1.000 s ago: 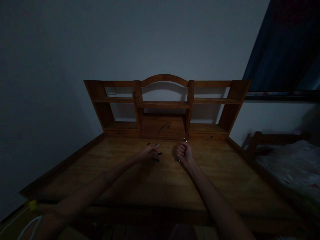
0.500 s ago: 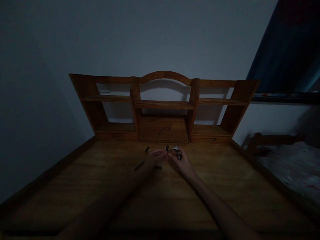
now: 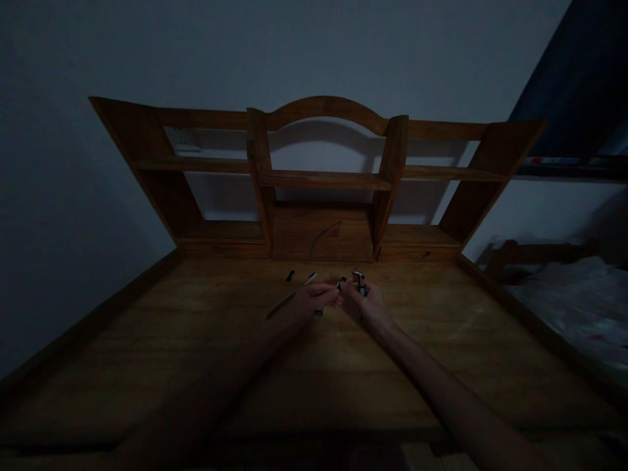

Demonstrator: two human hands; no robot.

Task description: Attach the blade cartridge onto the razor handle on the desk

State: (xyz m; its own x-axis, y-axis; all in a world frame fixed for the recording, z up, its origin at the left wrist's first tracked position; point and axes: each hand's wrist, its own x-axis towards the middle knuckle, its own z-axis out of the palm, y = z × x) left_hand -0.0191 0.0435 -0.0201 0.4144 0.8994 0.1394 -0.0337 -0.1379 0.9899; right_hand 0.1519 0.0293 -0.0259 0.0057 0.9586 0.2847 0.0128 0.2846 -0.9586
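My left hand is closed, its fingertips pinching a small dark piece. Close beside it, my right hand is curled around a small tool with a shiny metal head and black body; its thumb and forefinger meet the dark piece too. Dim light hides the exact kind of both. A thin strip lies left of my left hand. Beyond that hand rest a small black object and a pale slender one. Another dark item shows partly beneath my left hand.
A wooden desk spreads under my arms, with raised side edges. At its back stands a wooden shelf unit against the wall. A curved dark line crosses its middle panel. To the right is a bed-like frame with pale bedding.
The view has tipped down and come closer. The dark piece, upright before, now leans between both hands' fingertips. The pale slender object beyond my left hand has come into sight.
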